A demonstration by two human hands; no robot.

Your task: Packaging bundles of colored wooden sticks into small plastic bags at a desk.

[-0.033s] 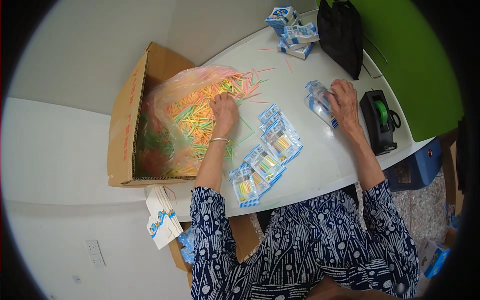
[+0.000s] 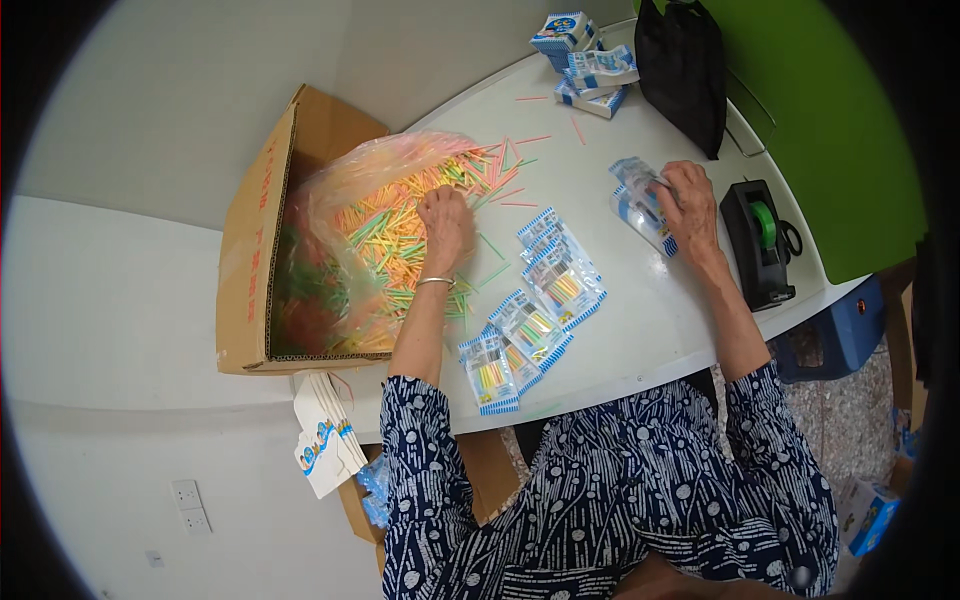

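Observation:
My left hand [image 2: 447, 222] rests among a heap of thin coloured sticks [image 2: 395, 240] that spill from a clear plastic bag [image 2: 350, 175] in a cardboard box lying on its side. Its fingers are curled down into the heap, and whatever they hold is hidden. Over at the right, my right hand [image 2: 690, 205] is closed on the edge of a clear, blue-printed packet [image 2: 640, 205], which lies partly on the table. Between my hands lie several flat packets filled with coloured sticks [image 2: 563, 285], overlapping in two groups.
The cardboard box [image 2: 245, 240] opens toward my left hand. A black tape dispenser [image 2: 757, 245] with green tape stands beside my right forearm. Small blue-and-white boxes [image 2: 590, 65] and a black bag [image 2: 683, 75] sit at the back. Folded white cartons [image 2: 325, 440] hang by the near left edge.
My left hand has shifted very slightly over the sticks. The packet under my right hand has tilted a little; the other things have stayed put.

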